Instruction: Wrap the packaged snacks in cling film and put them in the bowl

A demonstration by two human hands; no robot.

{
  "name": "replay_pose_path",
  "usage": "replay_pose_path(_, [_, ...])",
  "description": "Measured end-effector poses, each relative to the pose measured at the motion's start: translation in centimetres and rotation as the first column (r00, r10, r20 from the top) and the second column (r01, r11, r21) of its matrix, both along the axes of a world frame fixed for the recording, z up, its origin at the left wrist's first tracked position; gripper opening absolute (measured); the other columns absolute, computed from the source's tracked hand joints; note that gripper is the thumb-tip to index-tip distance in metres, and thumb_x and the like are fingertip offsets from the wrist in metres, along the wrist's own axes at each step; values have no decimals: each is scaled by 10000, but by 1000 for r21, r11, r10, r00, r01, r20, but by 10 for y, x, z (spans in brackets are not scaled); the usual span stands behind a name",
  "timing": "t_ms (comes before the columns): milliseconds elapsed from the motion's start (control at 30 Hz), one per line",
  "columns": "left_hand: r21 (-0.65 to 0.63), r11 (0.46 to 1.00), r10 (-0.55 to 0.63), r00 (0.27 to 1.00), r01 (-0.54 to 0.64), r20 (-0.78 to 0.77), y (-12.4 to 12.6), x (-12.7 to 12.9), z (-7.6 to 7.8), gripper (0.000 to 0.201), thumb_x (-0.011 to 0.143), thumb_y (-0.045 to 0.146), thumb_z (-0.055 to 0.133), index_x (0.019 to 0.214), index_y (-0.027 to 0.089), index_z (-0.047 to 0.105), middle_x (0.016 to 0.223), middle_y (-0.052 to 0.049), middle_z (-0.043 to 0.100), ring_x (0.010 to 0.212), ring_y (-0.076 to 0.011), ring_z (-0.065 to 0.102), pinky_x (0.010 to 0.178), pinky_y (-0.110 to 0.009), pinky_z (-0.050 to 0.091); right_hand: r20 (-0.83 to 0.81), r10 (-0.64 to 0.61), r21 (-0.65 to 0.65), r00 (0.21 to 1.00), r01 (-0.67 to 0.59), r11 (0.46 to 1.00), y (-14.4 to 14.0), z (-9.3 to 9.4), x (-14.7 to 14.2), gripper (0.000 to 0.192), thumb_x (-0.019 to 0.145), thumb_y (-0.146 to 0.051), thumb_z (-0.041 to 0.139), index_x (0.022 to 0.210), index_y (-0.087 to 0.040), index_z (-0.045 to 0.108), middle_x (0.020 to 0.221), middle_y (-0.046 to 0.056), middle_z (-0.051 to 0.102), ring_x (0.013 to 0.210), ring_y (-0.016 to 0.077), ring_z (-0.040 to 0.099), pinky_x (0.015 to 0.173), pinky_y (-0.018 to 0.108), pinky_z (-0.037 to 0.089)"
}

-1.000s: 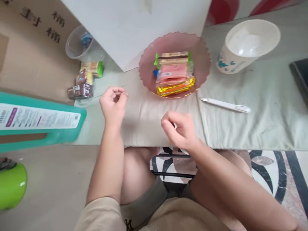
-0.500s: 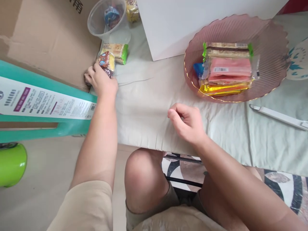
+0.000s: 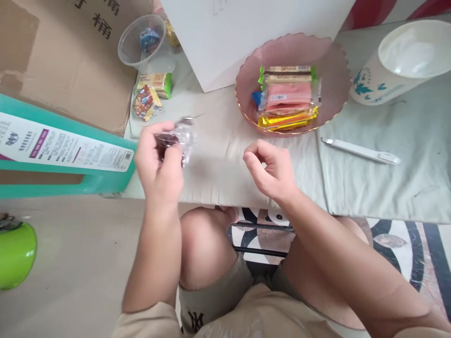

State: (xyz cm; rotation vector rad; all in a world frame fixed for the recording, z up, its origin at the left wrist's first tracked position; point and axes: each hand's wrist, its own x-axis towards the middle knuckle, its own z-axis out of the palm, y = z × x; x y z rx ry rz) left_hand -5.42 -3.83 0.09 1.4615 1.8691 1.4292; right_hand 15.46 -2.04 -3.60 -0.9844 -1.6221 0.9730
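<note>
My left hand is closed round a dark snack in a clear wrapper, lifted above the cloth; the wrapper's end is blurred. My right hand hovers over the cloth near the front edge, fingers curled in, with nothing visible in them. Beyond it stands a pink ribbed bowl holding several packaged snacks. At the left, a brown-and-yellow wrapped snack lies against a green-ended packet of wafers or crackers. Behind them a clear plastic tub contains a blue-wrapped item.
A white utility knife lies on the right of the pale cloth. Behind it is a white paper tub. A white box stands at the back, a cardboard box and a teal carton at the left.
My left hand has drawn back from the snacks at the left, carrying the dark snack toward the middle. My right hand stays curled in about the same place. The view has shifted right.
</note>
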Motion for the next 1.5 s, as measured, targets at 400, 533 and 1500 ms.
replay_pose_path(400, [-121,604,-291,358,788,887,21,121,-56,392,691,493,684,957,217,605,961,-76,739,854,-278,730,614,-356,585,166,-46,7,985,46,999,-16,-14,118,273,879,-401,689,1073,-235,592,1031,63,620,852,195,625,722,350,529])
replay_pose_path(533, [-155,591,-284,384,791,878,23,134,-60,461,647,367,772,1065,227,639,888,-12,680,691,-162,661,562,-266,551,187,71,29,980,-77,997,-13,-9,135,222,973,-422,571,1056,-222,620,953,70,660,846,212,616,782,380,519])
replay_pose_path(1500, [35,893,-438,849,449,294,1,109,-78,662,782,526,847,1277,309,465,1164,-43,604,934,-163,683,846,-301,566,740,-483,147,468,589,795,7,-32,168,263,831,-281,649,1080,-218,705,1250,210,678,1193,448,589,997,621,432])
